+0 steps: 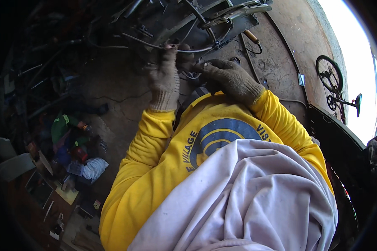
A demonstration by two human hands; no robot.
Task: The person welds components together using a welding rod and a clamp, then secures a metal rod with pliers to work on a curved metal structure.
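Note:
Both my hands wear brown knit gloves and are raised in front of my chest. The fingers of my left hand [165,79] reach up to a thin curved metal rod [144,42] and look closed at it. My right hand [230,79], beside it, has its fingers curled in toward the left. A dark shape and a thin bent loop [190,75] lie at its fingertips, too dim to name. Just beyond the hands is a dark metal frame [184,29] with locking pliers [236,14] on it.
A brown-handled tool [251,37] sits right of the frame. A cable [287,50] runs along the concrete floor. A bicycle [337,81] stands at the far right. At the left, a person in green [63,129] is low down near a cluttered wooden surface [19,196].

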